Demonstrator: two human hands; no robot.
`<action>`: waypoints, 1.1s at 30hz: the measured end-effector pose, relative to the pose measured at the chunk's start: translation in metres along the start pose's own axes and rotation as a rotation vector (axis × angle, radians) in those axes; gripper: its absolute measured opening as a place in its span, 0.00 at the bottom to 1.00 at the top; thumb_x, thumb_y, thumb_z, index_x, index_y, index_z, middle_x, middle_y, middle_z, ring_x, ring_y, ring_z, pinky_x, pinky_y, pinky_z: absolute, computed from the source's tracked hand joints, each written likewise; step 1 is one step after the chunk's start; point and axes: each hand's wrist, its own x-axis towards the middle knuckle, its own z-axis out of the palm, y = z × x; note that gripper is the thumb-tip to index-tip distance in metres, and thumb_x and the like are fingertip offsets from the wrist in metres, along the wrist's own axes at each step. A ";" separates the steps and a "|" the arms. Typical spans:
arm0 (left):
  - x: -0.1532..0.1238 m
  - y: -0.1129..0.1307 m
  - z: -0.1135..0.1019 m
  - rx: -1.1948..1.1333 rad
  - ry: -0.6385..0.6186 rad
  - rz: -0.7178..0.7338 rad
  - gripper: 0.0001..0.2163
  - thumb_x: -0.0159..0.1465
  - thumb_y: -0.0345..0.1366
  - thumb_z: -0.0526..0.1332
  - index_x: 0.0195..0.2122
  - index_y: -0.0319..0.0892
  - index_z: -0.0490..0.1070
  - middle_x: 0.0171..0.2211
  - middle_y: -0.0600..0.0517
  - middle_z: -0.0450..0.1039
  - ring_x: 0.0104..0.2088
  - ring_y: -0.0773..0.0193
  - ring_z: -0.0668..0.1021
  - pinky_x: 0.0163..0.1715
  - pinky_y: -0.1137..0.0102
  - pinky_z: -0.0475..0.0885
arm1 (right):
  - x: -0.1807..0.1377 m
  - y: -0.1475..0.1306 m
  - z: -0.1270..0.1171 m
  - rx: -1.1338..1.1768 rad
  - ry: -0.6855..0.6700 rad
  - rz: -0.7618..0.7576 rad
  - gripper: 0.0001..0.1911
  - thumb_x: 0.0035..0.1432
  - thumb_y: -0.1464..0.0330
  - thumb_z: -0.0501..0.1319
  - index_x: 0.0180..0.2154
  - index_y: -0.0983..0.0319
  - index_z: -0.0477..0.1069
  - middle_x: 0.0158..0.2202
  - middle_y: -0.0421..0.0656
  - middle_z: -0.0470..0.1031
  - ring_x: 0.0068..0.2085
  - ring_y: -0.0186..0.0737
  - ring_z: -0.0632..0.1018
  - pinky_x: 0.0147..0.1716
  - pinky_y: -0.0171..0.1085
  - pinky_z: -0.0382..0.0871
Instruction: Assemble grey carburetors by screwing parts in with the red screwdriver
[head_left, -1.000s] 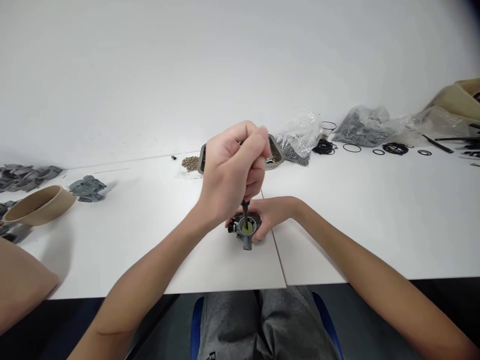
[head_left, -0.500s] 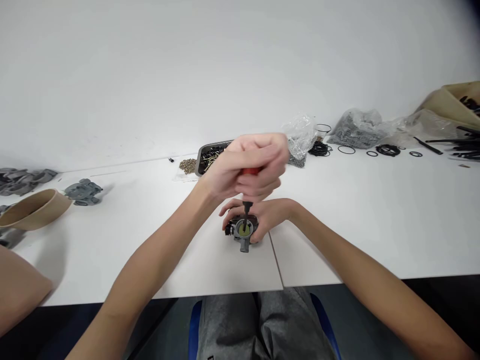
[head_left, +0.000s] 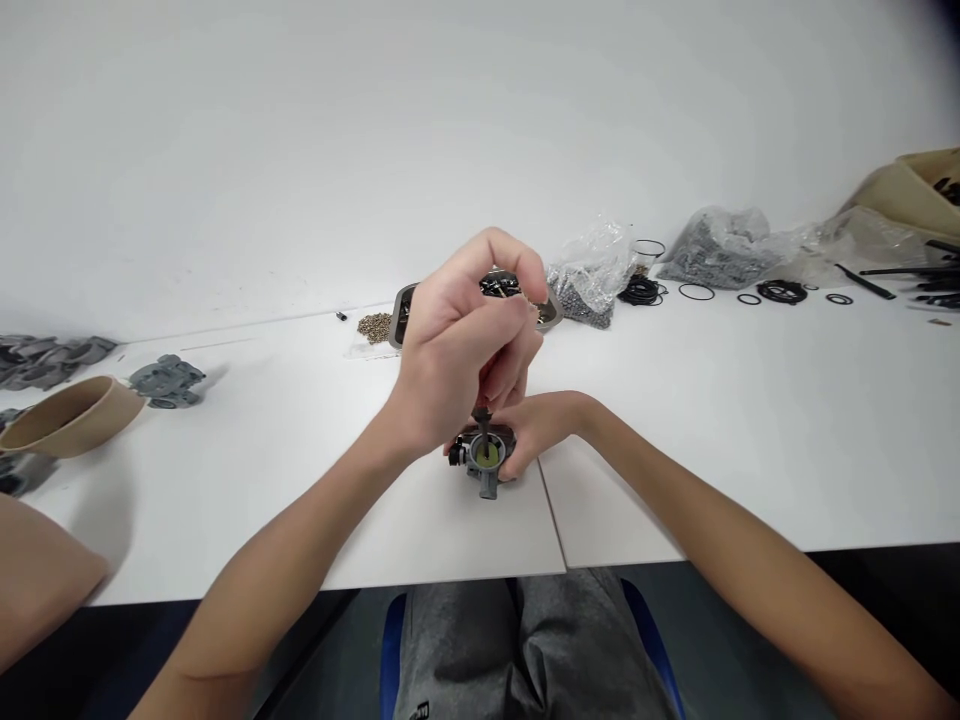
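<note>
My left hand (head_left: pixel 461 345) is wrapped round the red handle of a screwdriver (head_left: pixel 481 425) held upright. Its dark shaft points down into the round yellow-green opening of a small grey metal part (head_left: pixel 484 463) on the white table (head_left: pixel 300 450). My right hand (head_left: pixel 541 425) cups that grey part from behind and from the right, holding it still. Most of the screwdriver's handle is hidden inside my fist.
A metal tray of small dark and brass pieces (head_left: pixel 409 310) sits behind my hands, with a heap of brass bits (head_left: pixel 375 325) beside it. Plastic bags of grey parts (head_left: pixel 592 280) and black rings (head_left: pixel 780 292) lie at right. Grey castings (head_left: pixel 165 380) and a tan bowl (head_left: pixel 67 415) stand at left.
My left hand has twisted on the screwdriver, going from a flat sideways grip back to an upright fist and sinking a little. The right hand and grey part have stayed put.
</note>
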 end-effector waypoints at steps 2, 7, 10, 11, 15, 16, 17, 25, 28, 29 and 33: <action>0.006 0.001 -0.010 -0.069 -0.157 -0.073 0.05 0.61 0.26 0.53 0.31 0.43 0.60 0.10 0.61 0.55 0.11 0.73 0.56 0.11 0.78 0.58 | 0.000 0.001 -0.001 -0.016 -0.014 -0.010 0.33 0.49 0.75 0.64 0.57 0.56 0.64 0.56 0.42 0.64 0.58 0.44 0.67 0.56 0.38 0.64; 0.027 -0.009 -0.043 -0.367 -0.755 -0.287 0.09 0.55 0.35 0.62 0.28 0.45 0.59 0.07 0.62 0.52 0.07 0.72 0.54 0.08 0.75 0.56 | 0.002 0.002 -0.001 -0.043 -0.005 -0.001 0.32 0.48 0.74 0.66 0.56 0.55 0.66 0.63 0.42 0.53 0.63 0.45 0.61 0.59 0.38 0.61; 0.034 -0.014 -0.044 -0.278 -0.628 -0.302 0.08 0.57 0.38 0.62 0.32 0.44 0.63 0.08 0.62 0.53 0.08 0.72 0.55 0.08 0.75 0.55 | 0.001 0.000 -0.001 -0.043 0.005 0.016 0.31 0.47 0.74 0.66 0.55 0.55 0.66 0.62 0.41 0.52 0.62 0.44 0.61 0.57 0.36 0.63; 0.034 -0.013 -0.040 -0.165 -0.503 -0.284 0.08 0.58 0.38 0.62 0.35 0.44 0.64 0.10 0.61 0.55 0.09 0.72 0.57 0.09 0.76 0.57 | 0.001 -0.001 0.000 -0.053 0.012 0.015 0.31 0.47 0.75 0.66 0.54 0.55 0.67 0.62 0.41 0.52 0.63 0.44 0.60 0.57 0.35 0.63; 0.022 -0.004 -0.017 0.213 -0.027 -0.118 0.11 0.61 0.36 0.61 0.42 0.43 0.63 0.17 0.60 0.63 0.15 0.74 0.67 0.14 0.79 0.59 | 0.000 -0.003 0.000 -0.075 0.027 0.004 0.32 0.47 0.76 0.66 0.54 0.55 0.67 0.62 0.41 0.52 0.62 0.44 0.61 0.60 0.37 0.59; 0.018 -0.002 -0.012 0.229 0.049 -0.090 0.09 0.61 0.36 0.61 0.41 0.43 0.62 0.17 0.60 0.60 0.15 0.75 0.66 0.14 0.80 0.57 | 0.000 -0.003 0.000 -0.074 0.027 0.002 0.32 0.47 0.76 0.66 0.54 0.55 0.67 0.62 0.42 0.53 0.62 0.44 0.61 0.60 0.38 0.59; 0.013 0.000 -0.007 0.222 0.104 -0.077 0.07 0.62 0.36 0.59 0.39 0.43 0.61 0.17 0.61 0.58 0.14 0.76 0.64 0.14 0.80 0.56 | 0.001 -0.003 0.001 -0.070 0.025 0.002 0.32 0.47 0.76 0.66 0.54 0.56 0.67 0.62 0.42 0.53 0.62 0.45 0.61 0.60 0.38 0.59; 0.004 -0.001 -0.004 0.064 0.033 -0.087 0.05 0.64 0.34 0.56 0.33 0.44 0.58 0.15 0.63 0.52 0.11 0.79 0.54 0.12 0.81 0.50 | 0.001 -0.001 0.000 -0.037 0.022 0.016 0.32 0.47 0.76 0.66 0.55 0.56 0.66 0.60 0.44 0.58 0.59 0.45 0.66 0.55 0.37 0.65; 0.014 -0.004 -0.026 -0.036 -0.270 -0.206 0.08 0.61 0.36 0.60 0.30 0.43 0.59 0.12 0.63 0.51 0.09 0.78 0.53 0.11 0.79 0.52 | 0.000 -0.002 -0.002 -0.051 -0.002 0.015 0.32 0.48 0.73 0.66 0.56 0.54 0.66 0.62 0.41 0.54 0.62 0.45 0.61 0.59 0.37 0.60; 0.018 -0.006 -0.033 -0.078 -0.388 -0.251 0.10 0.59 0.39 0.62 0.29 0.43 0.59 0.11 0.63 0.50 0.09 0.77 0.53 0.10 0.78 0.53 | 0.000 -0.002 -0.001 -0.044 -0.007 0.017 0.32 0.48 0.72 0.66 0.56 0.55 0.66 0.62 0.41 0.53 0.62 0.45 0.61 0.60 0.38 0.59; 0.033 -0.013 -0.045 -0.155 -0.535 -0.278 0.12 0.56 0.42 0.63 0.28 0.43 0.61 0.10 0.63 0.50 0.08 0.75 0.53 0.09 0.75 0.54 | -0.001 -0.001 0.000 -0.017 0.014 0.027 0.31 0.47 0.73 0.66 0.55 0.56 0.66 0.62 0.42 0.52 0.61 0.45 0.63 0.59 0.38 0.60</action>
